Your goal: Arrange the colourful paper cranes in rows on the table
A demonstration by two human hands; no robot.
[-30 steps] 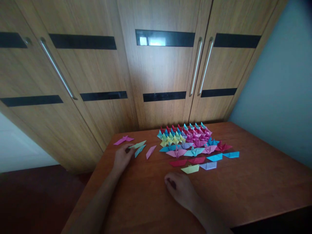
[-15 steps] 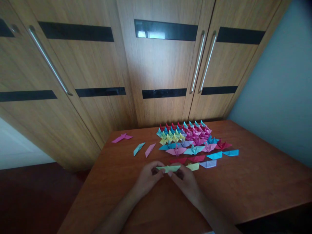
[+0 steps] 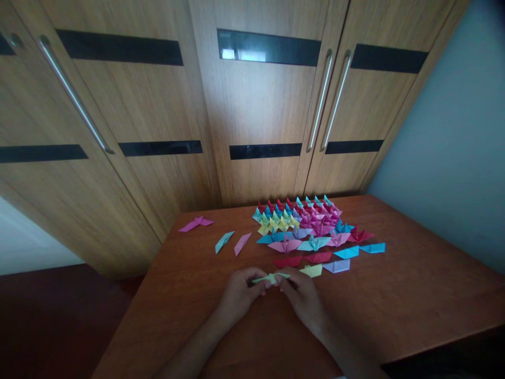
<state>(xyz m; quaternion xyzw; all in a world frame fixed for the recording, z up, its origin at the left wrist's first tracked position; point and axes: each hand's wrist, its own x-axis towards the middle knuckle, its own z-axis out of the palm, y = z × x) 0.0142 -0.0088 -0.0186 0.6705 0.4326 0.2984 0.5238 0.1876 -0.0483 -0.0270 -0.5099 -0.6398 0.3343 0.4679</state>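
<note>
Between my two hands is a pale green origami crane [image 3: 271, 278], its wings partly spread to either side. My left hand [image 3: 241, 290] pinches its left wing, and my right hand [image 3: 302, 292] grips the right side, with the thumbs close together at the middle. Fingers cover part of the paper. Just beyond my right hand lies a flat folded yellow piece [image 3: 312, 270], beside a lavender one [image 3: 336, 266]. Behind them are two red folded pieces [image 3: 288, 261] and two blue ones [image 3: 347, 252].
Finished paper cranes [image 3: 284, 221] stand in close rows at the back of the wooden table [image 3: 181, 316]. Left of them lie a teal folded piece [image 3: 224, 242], a pink one [image 3: 242, 244] and a magenta piece [image 3: 196, 223]. A wooden wardrobe [image 3: 260, 105] rises behind.
The green paper was a flat strip held level; now its wings stand apart and it tilts. My thumbs have come closer together at its middle.
</note>
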